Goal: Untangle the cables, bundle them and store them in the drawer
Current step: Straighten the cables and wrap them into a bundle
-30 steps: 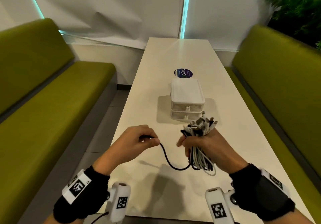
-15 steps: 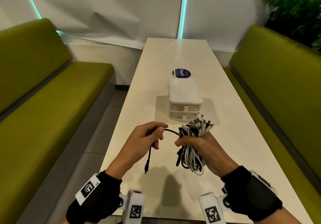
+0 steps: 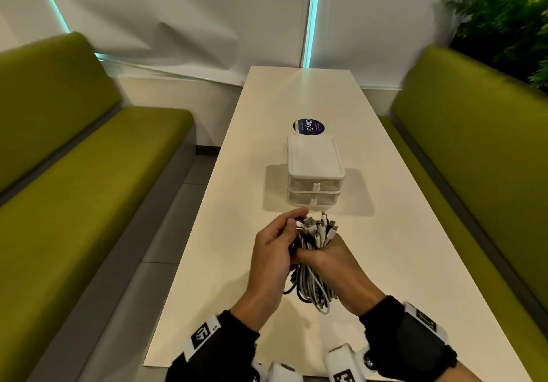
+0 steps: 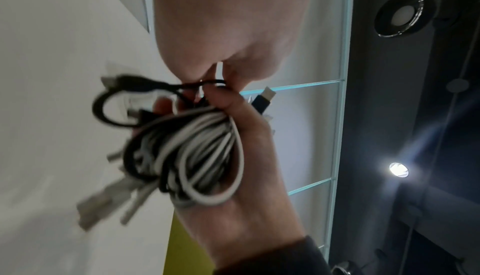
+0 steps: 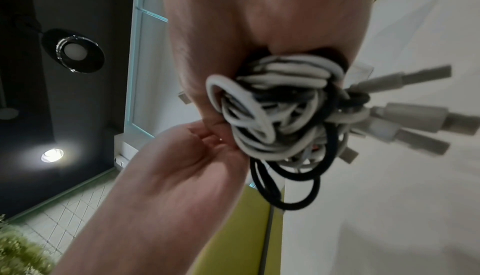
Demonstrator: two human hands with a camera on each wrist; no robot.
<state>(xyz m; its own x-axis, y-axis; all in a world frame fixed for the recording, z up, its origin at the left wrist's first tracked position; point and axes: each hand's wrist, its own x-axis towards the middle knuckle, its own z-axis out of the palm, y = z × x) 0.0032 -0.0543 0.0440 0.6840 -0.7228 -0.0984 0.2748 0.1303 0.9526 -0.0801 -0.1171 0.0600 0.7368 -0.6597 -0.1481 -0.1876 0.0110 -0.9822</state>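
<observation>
right hand (image 3: 332, 266) is clenching the cable bundle (image 3: 314, 278) over the tabletop (image 3: 385, 233) so loops aren't slipping | left hand (image 3: 275, 251) is pinching the black cable (image 4: 145, 86), guessing I'm tucking it in | drawers (image 3: 314, 192) closed just beyond

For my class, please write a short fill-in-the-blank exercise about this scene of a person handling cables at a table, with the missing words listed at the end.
1. The right hand grips a bundle of black and ____ cables.
2. The left hand pinches a ____ cable at the top of the bundle.
3. Both drawers of the small white drawer unit are ____.
4. The benches on either side of the table are ____.

Missing words: white; black; closed; green
</observation>
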